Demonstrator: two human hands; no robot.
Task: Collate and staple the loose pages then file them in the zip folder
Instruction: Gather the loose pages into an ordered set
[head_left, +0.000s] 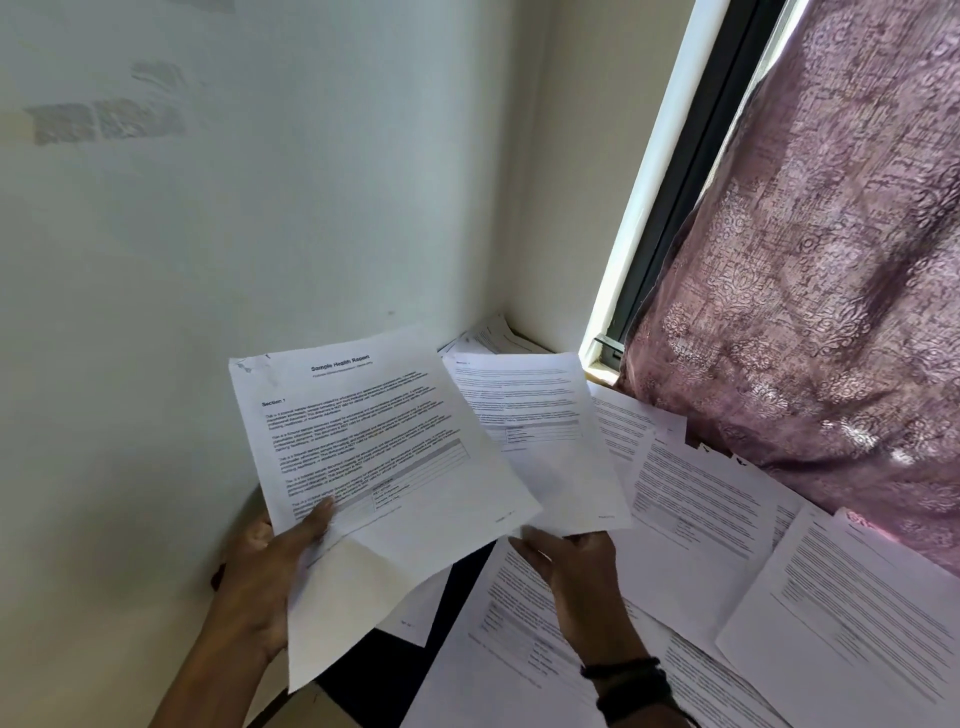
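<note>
My left hand (265, 571) holds a small stack of printed pages (379, 441) up in front of the wall, thumb on the lower left of the top sheet, which is headed "Sample Health Report". My right hand (576, 577) grips the bottom edge of a single printed page (540, 431), raised just right of the stack and partly tucked behind it. Several more loose printed pages (701, 509) lie spread over the dark table below and to the right. No stapler or zip folder shows in this view.
A white wall (234, 234) stands close on the left and behind. A purple patterned curtain (831, 286) hangs over the window at right, brushing the far pages. A strip of dark table surface (462, 577) shows between the sheets.
</note>
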